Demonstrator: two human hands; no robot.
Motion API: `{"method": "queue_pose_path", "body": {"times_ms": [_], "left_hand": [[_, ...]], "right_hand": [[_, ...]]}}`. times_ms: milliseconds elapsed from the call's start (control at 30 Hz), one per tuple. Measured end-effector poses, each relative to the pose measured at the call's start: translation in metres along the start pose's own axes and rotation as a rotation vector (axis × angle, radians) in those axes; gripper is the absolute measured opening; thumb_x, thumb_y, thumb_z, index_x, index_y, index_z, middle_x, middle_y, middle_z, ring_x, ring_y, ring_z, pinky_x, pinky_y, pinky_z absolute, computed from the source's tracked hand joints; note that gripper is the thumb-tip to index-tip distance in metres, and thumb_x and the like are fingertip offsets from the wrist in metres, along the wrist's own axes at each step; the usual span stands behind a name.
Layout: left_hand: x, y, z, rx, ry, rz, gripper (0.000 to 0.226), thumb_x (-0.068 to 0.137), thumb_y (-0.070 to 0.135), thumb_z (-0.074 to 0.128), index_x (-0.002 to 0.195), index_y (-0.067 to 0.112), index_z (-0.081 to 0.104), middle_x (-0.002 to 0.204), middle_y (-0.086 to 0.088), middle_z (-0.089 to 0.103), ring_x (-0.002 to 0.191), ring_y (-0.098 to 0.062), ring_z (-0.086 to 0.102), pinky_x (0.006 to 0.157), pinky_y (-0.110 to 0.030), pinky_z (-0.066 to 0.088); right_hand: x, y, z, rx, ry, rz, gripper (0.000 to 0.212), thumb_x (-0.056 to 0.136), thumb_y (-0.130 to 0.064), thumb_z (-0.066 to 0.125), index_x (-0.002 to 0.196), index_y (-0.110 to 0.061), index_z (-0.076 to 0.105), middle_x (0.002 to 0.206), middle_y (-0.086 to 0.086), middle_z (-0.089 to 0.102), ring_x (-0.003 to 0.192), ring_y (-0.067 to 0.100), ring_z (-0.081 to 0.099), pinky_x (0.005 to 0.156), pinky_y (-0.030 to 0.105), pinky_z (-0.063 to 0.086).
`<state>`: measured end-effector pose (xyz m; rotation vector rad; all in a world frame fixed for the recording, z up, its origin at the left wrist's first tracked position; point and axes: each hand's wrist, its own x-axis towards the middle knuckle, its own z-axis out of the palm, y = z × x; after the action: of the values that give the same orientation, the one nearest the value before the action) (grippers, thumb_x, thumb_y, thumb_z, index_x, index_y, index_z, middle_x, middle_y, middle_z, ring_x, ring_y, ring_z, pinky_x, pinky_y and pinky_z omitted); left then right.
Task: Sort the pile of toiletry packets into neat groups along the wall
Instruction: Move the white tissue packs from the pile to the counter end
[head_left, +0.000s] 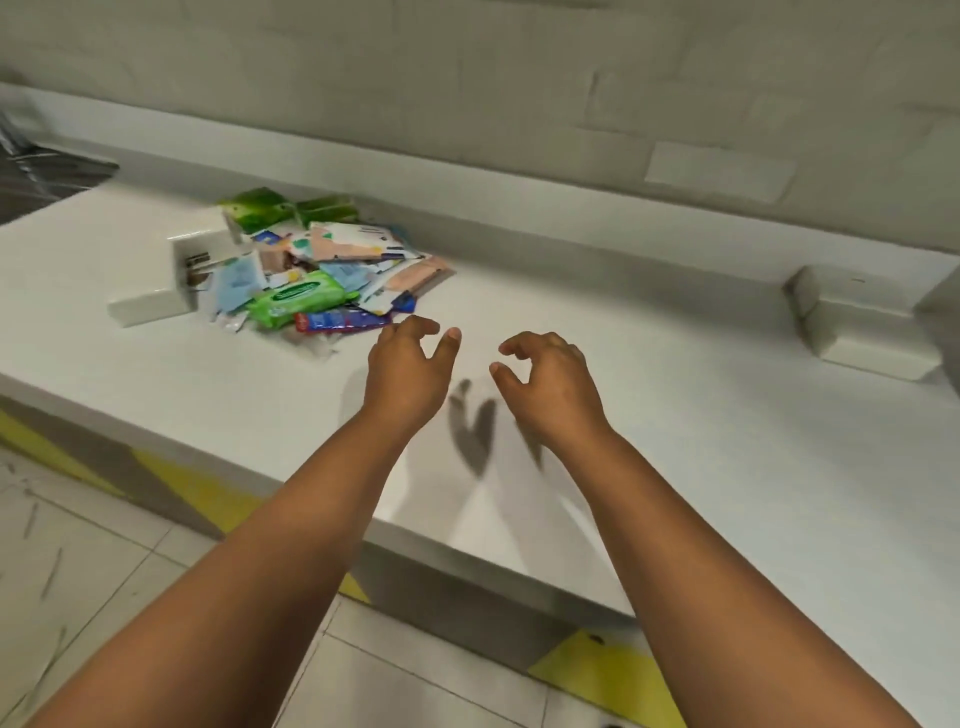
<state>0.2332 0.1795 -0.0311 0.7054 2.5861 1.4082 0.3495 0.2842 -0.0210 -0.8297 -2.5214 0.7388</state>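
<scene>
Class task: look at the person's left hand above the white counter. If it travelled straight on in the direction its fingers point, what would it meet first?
The left hand points up and slightly left, toward the pile of packets. It would probably first meet the red-and-blue packet at the pile's near edge, though its height above the counter is unclear.

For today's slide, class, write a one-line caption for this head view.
Two empty hands, left and right, hover over a white counter beside an unsorted pile of packets.

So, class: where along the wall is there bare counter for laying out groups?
Bare counter runs along the wall between the pile and the white block. Crowded: left, around the pile and white holder.
</scene>
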Motion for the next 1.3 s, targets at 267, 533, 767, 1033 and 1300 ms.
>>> {"method": "queue_pose_path", "body": {"times_ms": [267, 533, 767, 1033, 1300], "left_hand": [[0.014, -0.064, -0.102, 0.046, 0.058, -0.018, 0.038, 0.09, 0.046, 0.051, 0.114, 0.019, 0.058, 0.122, -0.004, 0.055, 0.111, -0.026, 0.053, 0.098, -0.044, 0.042], [0.052, -0.102, -0.14, -0.028, 0.11, -0.092, 0.033, 0.088, 0.046, 0.053, 0.105, 0.018, 0.06, 0.111, -0.001, 0.063, 0.101, -0.022, 0.059, 0.09, -0.043, 0.048], [0.098, -0.126, -0.154, 0.009, 0.114, -0.073, 0.026, 0.089, 0.039, 0.056, 0.105, 0.018, 0.061, 0.107, 0.0, 0.065, 0.096, -0.019, 0.06, 0.086, -0.038, 0.05], [0.163, -0.145, -0.196, 0.105, 0.211, -0.02, 0.027, 0.09, 0.034, 0.057, 0.11, 0.016, 0.061, 0.114, 0.0, 0.061, 0.099, -0.013, 0.056, 0.086, -0.028, 0.044], [0.231, -0.202, -0.26, 0.375, 0.211, 0.019, 0.034, 0.091, 0.038, 0.052, 0.118, 0.019, 0.06, 0.127, -0.004, 0.058, 0.119, -0.029, 0.048, 0.099, -0.041, 0.04]], "right_hand": [[-0.002, -0.1, 0.069, 0.027, -0.063, -0.074, 0.031, 0.089, -0.038, 0.056, 0.117, -0.026, 0.059, 0.118, 0.001, 0.057, 0.115, 0.023, 0.047, 0.091, 0.033, 0.041], [0.025, -0.142, 0.112, 0.061, -0.151, -0.122, 0.03, 0.086, -0.036, 0.06, 0.113, -0.025, 0.062, 0.119, 0.003, 0.058, 0.113, 0.024, 0.05, 0.094, 0.033, 0.043], [0.075, -0.163, 0.149, 0.132, -0.22, -0.178, 0.027, 0.087, -0.033, 0.061, 0.11, -0.019, 0.064, 0.109, 0.003, 0.061, 0.102, 0.017, 0.055, 0.081, 0.025, 0.041], [0.13, -0.202, 0.19, 0.274, -0.273, -0.151, 0.027, 0.086, -0.031, 0.063, 0.109, -0.015, 0.064, 0.104, 0.003, 0.065, 0.086, 0.017, 0.059, 0.075, 0.023, 0.043], [0.156, -0.254, 0.239, 0.344, -0.33, -0.088, 0.027, 0.087, -0.03, 0.063, 0.11, -0.015, 0.065, 0.097, 0.003, 0.067, 0.081, 0.014, 0.059, 0.071, 0.022, 0.041]]}}
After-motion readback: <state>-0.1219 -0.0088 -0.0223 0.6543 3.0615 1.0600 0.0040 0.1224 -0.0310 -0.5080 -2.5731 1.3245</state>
